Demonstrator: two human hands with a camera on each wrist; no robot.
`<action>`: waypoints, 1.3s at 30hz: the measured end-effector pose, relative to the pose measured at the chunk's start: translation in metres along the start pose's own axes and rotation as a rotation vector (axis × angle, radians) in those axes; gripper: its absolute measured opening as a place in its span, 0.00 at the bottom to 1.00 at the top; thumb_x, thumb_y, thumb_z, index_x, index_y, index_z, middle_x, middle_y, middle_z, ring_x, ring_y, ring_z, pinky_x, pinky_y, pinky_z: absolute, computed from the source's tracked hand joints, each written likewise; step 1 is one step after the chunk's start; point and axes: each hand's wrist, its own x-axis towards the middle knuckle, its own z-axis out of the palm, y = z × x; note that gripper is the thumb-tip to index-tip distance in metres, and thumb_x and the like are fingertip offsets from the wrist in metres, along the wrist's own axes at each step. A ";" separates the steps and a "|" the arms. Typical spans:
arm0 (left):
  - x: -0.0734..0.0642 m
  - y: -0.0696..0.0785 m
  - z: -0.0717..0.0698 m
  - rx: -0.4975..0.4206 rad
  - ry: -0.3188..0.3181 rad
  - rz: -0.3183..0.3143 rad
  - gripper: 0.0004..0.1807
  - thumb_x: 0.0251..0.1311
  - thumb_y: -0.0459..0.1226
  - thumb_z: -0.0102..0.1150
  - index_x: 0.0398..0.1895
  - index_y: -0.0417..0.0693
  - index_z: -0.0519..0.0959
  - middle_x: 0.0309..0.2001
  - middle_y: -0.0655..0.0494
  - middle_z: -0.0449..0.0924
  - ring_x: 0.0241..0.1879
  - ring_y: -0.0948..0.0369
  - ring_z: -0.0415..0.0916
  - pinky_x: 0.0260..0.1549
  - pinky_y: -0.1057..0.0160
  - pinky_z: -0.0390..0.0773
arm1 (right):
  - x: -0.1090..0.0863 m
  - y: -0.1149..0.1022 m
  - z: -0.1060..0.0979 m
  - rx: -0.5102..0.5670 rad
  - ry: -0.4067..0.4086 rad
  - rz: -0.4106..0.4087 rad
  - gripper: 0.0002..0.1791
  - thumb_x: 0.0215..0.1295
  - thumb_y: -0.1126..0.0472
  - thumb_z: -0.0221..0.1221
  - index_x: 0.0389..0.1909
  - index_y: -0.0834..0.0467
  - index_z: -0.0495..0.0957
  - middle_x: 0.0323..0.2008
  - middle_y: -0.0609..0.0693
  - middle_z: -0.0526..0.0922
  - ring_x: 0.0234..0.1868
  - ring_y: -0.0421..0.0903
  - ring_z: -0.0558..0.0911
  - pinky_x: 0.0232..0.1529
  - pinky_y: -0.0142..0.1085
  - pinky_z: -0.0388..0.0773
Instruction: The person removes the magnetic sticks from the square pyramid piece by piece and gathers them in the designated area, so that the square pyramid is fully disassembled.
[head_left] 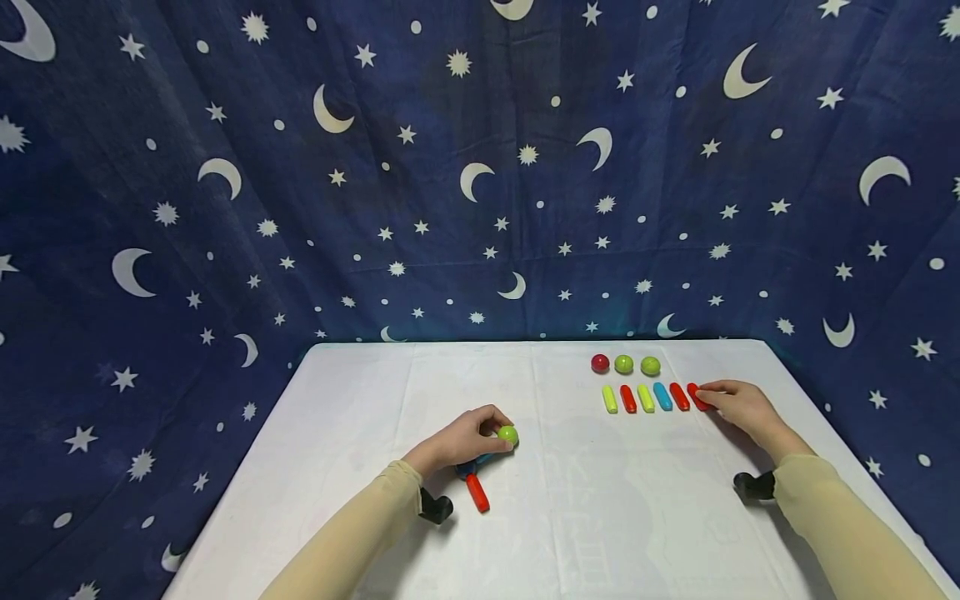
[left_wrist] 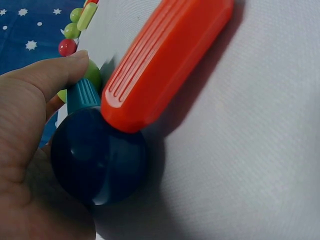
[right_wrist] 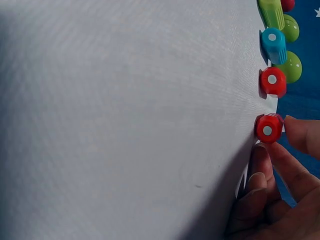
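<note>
My left hand grips a green ball between thumb and fingers, left of the table's middle. Against that ball is one end of a blue stick, whose other end meets a dark blue ball beneath the palm. A ribbed red stick runs from the dark blue ball toward the near edge. Far to the right, my right hand pinches the last red stick of a row, thumb on one side and index finger on the other.
The row continues leftward with another red stick, a blue one, and yellow-green and red ones. Behind it sit a red ball and two green balls. A white cloth covers the table; a starry blue curtain hangs beyond.
</note>
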 end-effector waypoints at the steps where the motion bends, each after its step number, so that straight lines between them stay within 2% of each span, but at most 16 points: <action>1: 0.000 0.000 0.000 0.002 0.001 0.000 0.15 0.65 0.42 0.69 0.52 0.57 0.80 0.43 0.63 0.78 0.43 0.62 0.72 0.45 0.63 0.72 | 0.000 0.000 0.000 0.001 -0.001 -0.003 0.36 0.75 0.46 0.55 0.67 0.73 0.67 0.66 0.76 0.64 0.59 0.68 0.69 0.56 0.56 0.74; 4: 0.000 0.000 0.000 0.008 0.004 0.002 0.14 0.65 0.42 0.69 0.52 0.57 0.80 0.43 0.63 0.78 0.43 0.62 0.72 0.45 0.63 0.71 | 0.002 0.002 0.001 -0.002 0.001 -0.012 0.35 0.75 0.47 0.56 0.67 0.73 0.68 0.68 0.77 0.62 0.64 0.71 0.65 0.61 0.62 0.68; 6: 0.000 -0.001 0.000 0.011 0.008 0.006 0.14 0.65 0.42 0.70 0.52 0.57 0.80 0.43 0.63 0.78 0.43 0.61 0.72 0.45 0.62 0.71 | 0.002 0.003 0.002 -0.004 0.010 -0.023 0.35 0.76 0.47 0.55 0.66 0.73 0.68 0.67 0.76 0.64 0.63 0.70 0.66 0.60 0.61 0.69; 9: -0.001 -0.001 0.001 0.027 0.008 0.008 0.15 0.65 0.44 0.70 0.54 0.57 0.81 0.44 0.63 0.78 0.44 0.61 0.72 0.47 0.62 0.71 | 0.002 0.004 0.003 0.003 0.057 -0.031 0.35 0.77 0.46 0.52 0.66 0.73 0.68 0.64 0.74 0.68 0.58 0.66 0.71 0.48 0.47 0.77; 11: -0.002 -0.001 0.001 0.050 0.005 0.011 0.19 0.64 0.45 0.70 0.57 0.56 0.81 0.45 0.65 0.78 0.46 0.62 0.72 0.48 0.62 0.71 | 0.001 0.004 0.004 0.014 0.108 -0.047 0.35 0.78 0.45 0.50 0.67 0.73 0.68 0.62 0.72 0.71 0.53 0.62 0.74 0.39 0.37 0.77; 14: -0.006 -0.002 0.000 0.095 0.016 0.024 0.27 0.63 0.47 0.71 0.64 0.52 0.78 0.46 0.64 0.78 0.46 0.61 0.71 0.49 0.63 0.71 | -0.004 0.000 0.005 0.042 0.207 -0.075 0.33 0.79 0.45 0.48 0.67 0.70 0.70 0.57 0.69 0.75 0.45 0.57 0.77 0.28 0.32 0.74; 18: -0.014 -0.004 -0.001 0.135 0.070 0.018 0.31 0.58 0.47 0.75 0.62 0.47 0.77 0.44 0.61 0.79 0.42 0.59 0.71 0.45 0.63 0.69 | -0.016 -0.017 0.005 0.063 0.306 -0.152 0.31 0.79 0.45 0.48 0.67 0.66 0.73 0.52 0.64 0.77 0.41 0.53 0.73 0.29 0.33 0.73; 22: -0.022 -0.004 0.000 0.157 0.104 -0.021 0.24 0.57 0.49 0.75 0.54 0.54 0.79 0.41 0.66 0.79 0.42 0.60 0.70 0.44 0.61 0.68 | -0.033 -0.044 0.014 0.053 0.314 -0.278 0.29 0.80 0.45 0.49 0.66 0.63 0.75 0.50 0.61 0.78 0.43 0.51 0.70 0.33 0.32 0.70; 26: -0.023 -0.003 0.003 0.187 0.102 -0.015 0.17 0.60 0.49 0.73 0.51 0.62 0.83 0.40 0.71 0.79 0.44 0.62 0.69 0.48 0.57 0.67 | -0.048 -0.069 0.040 0.042 0.217 -0.447 0.24 0.78 0.48 0.55 0.63 0.61 0.78 0.46 0.57 0.81 0.40 0.49 0.74 0.31 0.31 0.73; 28: -0.020 -0.002 0.006 0.204 0.096 0.000 0.14 0.61 0.50 0.72 0.49 0.67 0.84 0.40 0.75 0.80 0.44 0.63 0.69 0.50 0.56 0.66 | -0.053 -0.081 0.057 0.041 0.125 -0.522 0.22 0.75 0.49 0.60 0.61 0.59 0.80 0.43 0.55 0.83 0.39 0.49 0.76 0.31 0.33 0.75; 31: -0.013 0.001 0.011 0.214 0.086 0.013 0.11 0.62 0.49 0.71 0.47 0.70 0.86 0.41 0.78 0.81 0.45 0.64 0.69 0.52 0.54 0.65 | -0.059 -0.097 0.086 0.024 -0.035 -0.600 0.20 0.71 0.53 0.65 0.60 0.56 0.82 0.40 0.48 0.85 0.41 0.48 0.79 0.36 0.36 0.76; 36: -0.002 0.004 0.019 0.194 0.079 0.017 0.11 0.61 0.51 0.71 0.47 0.71 0.86 0.42 0.77 0.82 0.46 0.65 0.72 0.51 0.55 0.69 | -0.063 -0.111 0.136 0.014 -0.301 -0.628 0.24 0.67 0.56 0.68 0.62 0.57 0.80 0.45 0.45 0.84 0.49 0.46 0.80 0.52 0.47 0.76; 39: 0.000 0.004 0.020 0.156 0.065 0.010 0.14 0.60 0.51 0.72 0.49 0.69 0.85 0.41 0.74 0.82 0.46 0.65 0.73 0.51 0.56 0.69 | -0.064 -0.113 0.157 -0.003 -0.401 -0.629 0.26 0.65 0.55 0.70 0.62 0.57 0.79 0.47 0.45 0.83 0.51 0.46 0.80 0.57 0.51 0.75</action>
